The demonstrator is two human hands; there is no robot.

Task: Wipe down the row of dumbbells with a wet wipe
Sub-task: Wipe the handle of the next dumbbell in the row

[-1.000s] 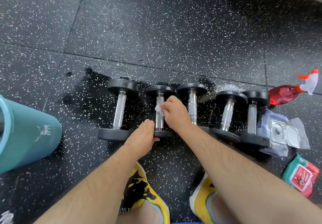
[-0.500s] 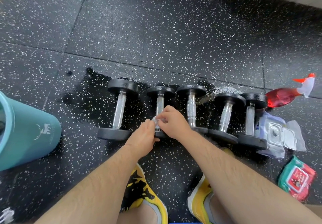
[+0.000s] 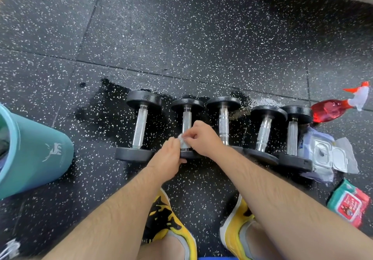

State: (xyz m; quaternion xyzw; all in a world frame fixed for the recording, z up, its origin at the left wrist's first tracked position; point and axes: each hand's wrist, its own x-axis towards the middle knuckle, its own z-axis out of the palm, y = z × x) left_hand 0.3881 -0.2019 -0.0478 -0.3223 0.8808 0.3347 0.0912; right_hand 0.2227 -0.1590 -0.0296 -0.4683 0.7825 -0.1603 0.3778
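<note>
Several black dumbbells with chrome handles lie in a row on the wet rubber floor. The second dumbbell from the left (image 3: 187, 118) has both my hands at the near end of its handle. My right hand (image 3: 203, 138) pinches a small white wet wipe (image 3: 182, 139) against the handle. My left hand (image 3: 168, 156) rests over that dumbbell's near head, with its fingertips at the wipe; the head is mostly hidden. The leftmost dumbbell (image 3: 140, 126) and the third dumbbell (image 3: 224, 124) lie untouched on either side.
A teal bucket (image 3: 34, 154) stands at the left. A red spray bottle (image 3: 335, 110) lies at the right, with an open white wipe pack (image 3: 327, 154) and a green-red wipe pack (image 3: 349, 203) nearer me. My yellow shoes (image 3: 171, 225) are below the row.
My right hand has slid with the wipe down the second dumbbell's handle toward its near end, meeting my left hand there. My left hand stayed on the near head.
</note>
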